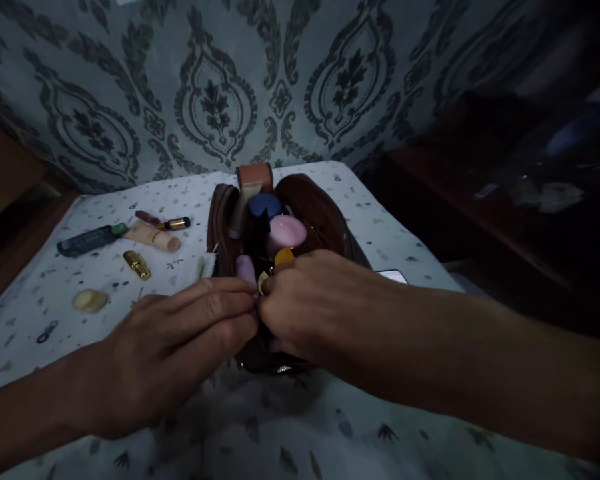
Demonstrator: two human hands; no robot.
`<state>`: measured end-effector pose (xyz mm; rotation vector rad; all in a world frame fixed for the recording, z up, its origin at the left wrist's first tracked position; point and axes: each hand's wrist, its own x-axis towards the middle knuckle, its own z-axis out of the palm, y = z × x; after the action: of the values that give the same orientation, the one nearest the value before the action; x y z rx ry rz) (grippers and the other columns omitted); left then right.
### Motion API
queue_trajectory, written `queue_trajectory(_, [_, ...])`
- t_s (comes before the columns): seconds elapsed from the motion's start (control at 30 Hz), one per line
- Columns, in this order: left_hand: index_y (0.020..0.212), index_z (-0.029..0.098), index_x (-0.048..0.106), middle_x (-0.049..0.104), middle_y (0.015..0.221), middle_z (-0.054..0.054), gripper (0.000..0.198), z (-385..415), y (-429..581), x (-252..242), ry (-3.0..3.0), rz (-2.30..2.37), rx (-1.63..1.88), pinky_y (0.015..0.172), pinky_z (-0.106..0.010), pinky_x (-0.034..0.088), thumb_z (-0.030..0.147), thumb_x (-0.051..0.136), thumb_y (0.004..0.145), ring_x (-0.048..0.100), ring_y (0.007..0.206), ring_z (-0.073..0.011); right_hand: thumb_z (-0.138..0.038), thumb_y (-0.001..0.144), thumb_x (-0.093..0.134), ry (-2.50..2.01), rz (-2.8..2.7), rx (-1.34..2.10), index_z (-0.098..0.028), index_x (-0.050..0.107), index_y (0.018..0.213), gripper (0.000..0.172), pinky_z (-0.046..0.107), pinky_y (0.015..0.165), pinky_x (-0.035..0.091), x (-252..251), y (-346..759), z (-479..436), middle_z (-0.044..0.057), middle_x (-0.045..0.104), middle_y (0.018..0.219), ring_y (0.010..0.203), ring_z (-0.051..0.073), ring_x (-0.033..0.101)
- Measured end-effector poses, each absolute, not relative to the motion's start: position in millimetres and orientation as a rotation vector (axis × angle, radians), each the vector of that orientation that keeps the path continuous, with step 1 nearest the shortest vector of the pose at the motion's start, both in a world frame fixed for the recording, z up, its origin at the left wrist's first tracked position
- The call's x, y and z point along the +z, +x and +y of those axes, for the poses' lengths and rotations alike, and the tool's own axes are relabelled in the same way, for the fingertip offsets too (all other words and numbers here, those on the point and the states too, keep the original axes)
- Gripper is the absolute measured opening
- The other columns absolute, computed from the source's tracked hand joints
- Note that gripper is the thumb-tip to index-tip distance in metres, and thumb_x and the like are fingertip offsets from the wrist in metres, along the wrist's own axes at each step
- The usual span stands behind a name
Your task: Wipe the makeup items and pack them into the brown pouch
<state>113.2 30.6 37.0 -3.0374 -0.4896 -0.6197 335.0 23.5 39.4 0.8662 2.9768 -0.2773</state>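
Right hand [305, 293]: fingers sitting curled down inside the open brown bag [330, 217]; cannot tell whether they are gripping anything. Left hand [180, 347]: fingers lying nearly straight, together, tips at the bag's near-left rim; hold not showing. Bag is resting toward the table's [360, 433] far edge, a pink round container [287, 232] showing inside. Beige tube [153, 235], green-capped bottle [90, 240] lying nearer the left edge.

The one view looks from the head, forward and down over the left hand [190, 343] and right hand [310, 290], which loom close in the lower half. The bag [330, 210] sits near mid-frame on the table [387, 230], and the wall [280, 40] backs the top.
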Motion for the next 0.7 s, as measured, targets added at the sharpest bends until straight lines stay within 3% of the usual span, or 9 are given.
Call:
queue_trajectory(0.2, [0.117,0.013,0.058,0.069,0.12,-0.013,0.026,30,106,30,-2.911,-0.413,-0.477,0.095,-0.025,0.056,0.009,0.042,0.097,0.062,0.122,-0.0207,-0.008,0.078,0.06,0.973,2.95,-0.059,-0.017,0.06,0.068,0.014,0.03,0.054,0.027,39,314,29,0.003,0.057,0.059,0.064,0.019,0.055])
queue_trajectory(0.3, [0.111,0.013,0.058,0.07,0.113,-0.012,0.021,32,110,29,-2.91,-0.449,-0.582,0.092,-0.024,0.057,0.009,0.044,0.097,0.066,0.112,-0.0185,-0.009,0.078,0.061,1.047,2.929,-0.089,-0.017,0.058,0.065,0.016,0.03,0.053,0.027,33,317,27,0.003,0.056,0.058,0.065,0.019,0.055])
queue_trajectory(0.43, [0.101,0.018,0.057,0.07,0.103,-0.008,0.016,39,118,33,-3.016,-0.568,-0.787,0.082,-0.023,0.058,0.009,0.046,0.094,0.07,0.097,-0.0164,-0.013,0.083,0.062,1.102,2.964,-0.166,-0.014,0.063,0.08,0.003,0.032,0.065,0.037,34,322,23,0.008,0.066,0.08,0.081,0.022,0.061])
queue_trajectory(0.53, [0.101,0.021,0.057,0.071,0.096,-0.005,0.019,43,120,36,-3.047,-0.707,-0.91,0.074,-0.024,0.058,0.009,0.045,0.093,0.071,0.087,-0.0162,-0.011,0.084,0.062,1.077,2.858,-0.228,-0.012,0.065,0.093,0.009,0.034,0.072,0.041,44,317,24,0.01,0.069,0.096,0.091,0.023,0.063])
queue_trajectory(0.7, [0.098,0.021,0.056,0.072,0.089,-0.004,0.021,42,123,40,-3.06,-0.742,-1.048,0.071,-0.023,0.058,0.006,0.043,0.091,0.072,0.085,-0.0152,-0.015,0.084,0.064,0.983,2.644,-0.192,-0.013,0.067,0.081,0.005,0.03,0.056,0.038,55,300,37,0.008,0.07,0.077,0.074,0.022,0.066])
